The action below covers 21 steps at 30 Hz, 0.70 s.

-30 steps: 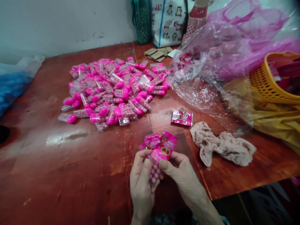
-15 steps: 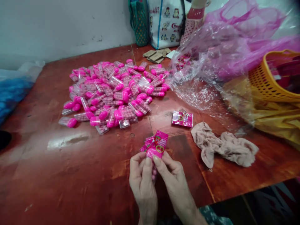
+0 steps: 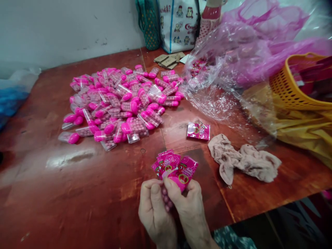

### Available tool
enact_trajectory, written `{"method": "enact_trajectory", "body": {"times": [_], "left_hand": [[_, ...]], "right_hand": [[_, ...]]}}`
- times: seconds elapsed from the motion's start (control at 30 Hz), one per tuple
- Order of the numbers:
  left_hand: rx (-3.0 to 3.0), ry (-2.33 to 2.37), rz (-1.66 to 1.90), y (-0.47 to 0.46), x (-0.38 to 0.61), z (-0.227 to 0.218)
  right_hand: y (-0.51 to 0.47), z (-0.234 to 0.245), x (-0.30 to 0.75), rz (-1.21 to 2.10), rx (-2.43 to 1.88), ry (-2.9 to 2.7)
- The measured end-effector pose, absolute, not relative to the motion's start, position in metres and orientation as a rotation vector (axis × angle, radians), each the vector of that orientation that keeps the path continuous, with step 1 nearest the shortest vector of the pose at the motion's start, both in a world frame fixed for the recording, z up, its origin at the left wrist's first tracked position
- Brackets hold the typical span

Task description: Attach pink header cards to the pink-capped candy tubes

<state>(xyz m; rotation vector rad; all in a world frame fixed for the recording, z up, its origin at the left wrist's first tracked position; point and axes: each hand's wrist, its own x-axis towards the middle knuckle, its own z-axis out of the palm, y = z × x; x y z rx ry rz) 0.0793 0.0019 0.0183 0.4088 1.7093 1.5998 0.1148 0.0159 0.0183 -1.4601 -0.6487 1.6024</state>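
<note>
Just above the table's near side, my two hands work close together. My left hand (image 3: pixel 155 209) is closed around a clear container of pink candy balls (image 3: pixel 166 200), mostly hidden by the fingers. Several pink printed labels with a strawberry figure (image 3: pixel 166 163) fan out above the left fingertips. My right hand (image 3: pixel 188 204) pinches another pink label (image 3: pixel 185 173), which overlaps the fan on the right. Its thumb presses at the container's top. Beyond the hands lies a large heap of clear candy containers with bright pink caps (image 3: pixel 116 103).
A small stack of pink labels (image 3: pixel 198 131) and a crumpled beige cloth (image 3: pixel 242 159) lie to the right. Clear plastic wrap (image 3: pixel 215 97), a pink bag (image 3: pixel 261 45) and a yellow basket (image 3: pixel 282 86) sit farther right. Cardboard pieces (image 3: pixel 168 61) lie at the back.
The right-hand label has swung right and separated from the others, so the fan behind it shows more. The hands have shifted slightly down, and the whole view has moved a little.
</note>
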Motion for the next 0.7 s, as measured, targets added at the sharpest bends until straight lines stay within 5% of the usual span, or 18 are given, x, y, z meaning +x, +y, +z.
{"method": "enact_trajectory", "body": {"times": [0.37, 0.7], "left_hand": [[0.629, 1.57, 1.49, 0.005, 0.043, 0.018], [0.102, 1.177, 1.13, 0.018, 0.056, 0.039]], "right_hand": [[0.028, 0.037, 0.152, 1.873, -1.16, -0.812], [0.009, 0.029, 0.152, 1.909, -0.97, -0.943]]}}
